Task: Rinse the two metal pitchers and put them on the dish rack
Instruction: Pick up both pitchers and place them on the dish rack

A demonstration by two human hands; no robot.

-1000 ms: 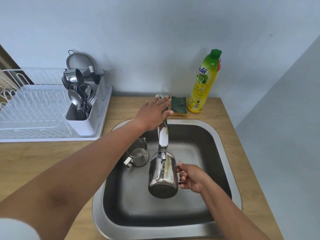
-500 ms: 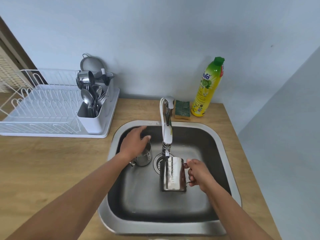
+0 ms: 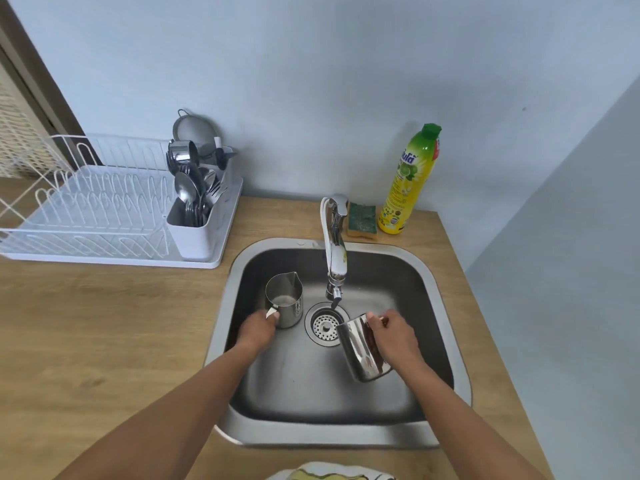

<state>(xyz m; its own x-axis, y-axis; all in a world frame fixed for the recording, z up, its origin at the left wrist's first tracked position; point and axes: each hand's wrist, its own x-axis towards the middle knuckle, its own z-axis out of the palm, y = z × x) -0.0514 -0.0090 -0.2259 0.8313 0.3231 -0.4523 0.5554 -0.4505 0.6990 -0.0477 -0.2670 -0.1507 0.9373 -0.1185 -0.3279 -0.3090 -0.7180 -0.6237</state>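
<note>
Mid-rinse, gripping small pitcher (image 3: 285, 301) in left hand (image 3: 258, 330), tilted big pitcher (image 3: 358, 355) in right hand (image 3: 394, 337), by handles. Next: lift both onto far-left rack (image 3: 114, 260).

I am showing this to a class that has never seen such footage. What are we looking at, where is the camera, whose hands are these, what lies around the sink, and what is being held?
There is no machine here. A person works with bare hands, and the single camera is worn on their head, looking down. The left hand grips the handle of the small pitcher, which stands upright in the sink. The right hand holds the larger pitcher tilted beside the drain, near the tap. On the wooden counter stand a white dish rack with cutlery, a sponge and a dish soap bottle.
</note>
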